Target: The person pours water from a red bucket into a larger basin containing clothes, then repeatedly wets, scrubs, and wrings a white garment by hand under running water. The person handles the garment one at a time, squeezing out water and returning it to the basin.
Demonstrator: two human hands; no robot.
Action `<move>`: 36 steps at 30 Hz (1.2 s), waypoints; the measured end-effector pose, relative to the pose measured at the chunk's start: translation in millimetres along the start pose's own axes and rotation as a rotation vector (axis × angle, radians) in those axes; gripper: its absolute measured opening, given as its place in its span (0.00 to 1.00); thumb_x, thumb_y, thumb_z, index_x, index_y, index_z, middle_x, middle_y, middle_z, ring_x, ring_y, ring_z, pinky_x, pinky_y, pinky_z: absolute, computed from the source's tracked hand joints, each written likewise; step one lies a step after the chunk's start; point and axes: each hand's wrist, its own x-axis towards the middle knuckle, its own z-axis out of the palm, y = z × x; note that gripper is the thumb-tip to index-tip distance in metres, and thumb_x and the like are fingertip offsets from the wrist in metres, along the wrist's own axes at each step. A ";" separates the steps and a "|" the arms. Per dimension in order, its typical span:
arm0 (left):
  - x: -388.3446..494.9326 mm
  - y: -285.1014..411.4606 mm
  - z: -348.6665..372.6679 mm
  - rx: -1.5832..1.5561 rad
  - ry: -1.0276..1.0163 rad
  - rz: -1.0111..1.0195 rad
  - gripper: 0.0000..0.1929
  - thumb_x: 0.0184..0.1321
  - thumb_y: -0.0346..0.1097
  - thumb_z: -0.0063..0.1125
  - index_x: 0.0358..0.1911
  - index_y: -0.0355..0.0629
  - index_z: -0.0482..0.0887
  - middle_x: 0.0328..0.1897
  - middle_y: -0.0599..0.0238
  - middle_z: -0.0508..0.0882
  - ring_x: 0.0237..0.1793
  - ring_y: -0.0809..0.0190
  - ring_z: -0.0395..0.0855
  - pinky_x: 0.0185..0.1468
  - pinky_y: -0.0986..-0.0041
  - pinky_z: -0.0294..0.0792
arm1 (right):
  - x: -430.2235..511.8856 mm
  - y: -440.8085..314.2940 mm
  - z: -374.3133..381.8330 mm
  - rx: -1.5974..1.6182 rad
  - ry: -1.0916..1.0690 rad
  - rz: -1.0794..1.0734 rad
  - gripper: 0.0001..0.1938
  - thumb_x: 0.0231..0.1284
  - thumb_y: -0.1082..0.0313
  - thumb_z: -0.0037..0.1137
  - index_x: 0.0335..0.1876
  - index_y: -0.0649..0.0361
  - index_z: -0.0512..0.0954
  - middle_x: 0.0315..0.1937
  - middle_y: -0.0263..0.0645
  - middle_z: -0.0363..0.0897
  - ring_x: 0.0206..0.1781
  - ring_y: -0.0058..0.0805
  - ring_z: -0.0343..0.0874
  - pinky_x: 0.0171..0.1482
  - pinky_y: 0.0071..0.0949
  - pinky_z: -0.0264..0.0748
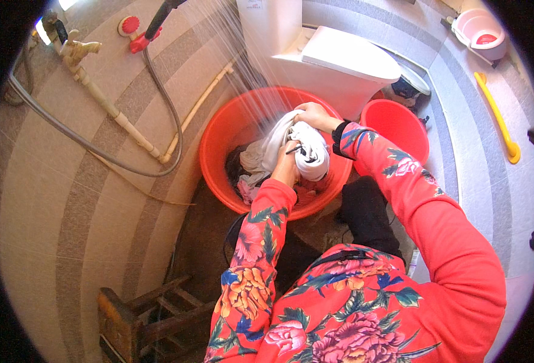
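Observation:
A bunched, twisted white cloth point(312, 159) is held in both hands above a large red plastic tub point(212, 181). My left hand point(287, 165) grips its near side, with a small dark strip showing by the fingers. My right hand point(313, 115) is closed on its upper, far side. Part of the cloth hangs down to the left into the tub, over dark cloth point(235, 165) and pinkish cloth point(246, 190). Water sprays down from the top of the view into the tub and beside the cloth. The shower head is out of view.
Beyond the tub stands a white toilet point(348, 54). A smaller red bucket point(394, 122) is right of it. A grey hose point(81, 138) and a pipe point(126, 125) run along the left wall. A wooden stool point(117, 317) is at lower left, and a yellow grab bar point(498, 118) at right.

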 end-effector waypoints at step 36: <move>52.0 40.9 -10.3 -0.633 0.370 0.289 0.29 0.51 0.66 0.43 0.51 0.58 0.80 0.55 0.66 0.80 0.55 0.49 0.77 0.51 0.43 0.71 | -139.2 43.2 -4.8 1.266 -0.402 0.635 0.28 0.63 0.39 0.42 0.49 0.60 0.75 0.40 0.41 0.81 0.42 0.36 0.81 0.45 0.37 0.77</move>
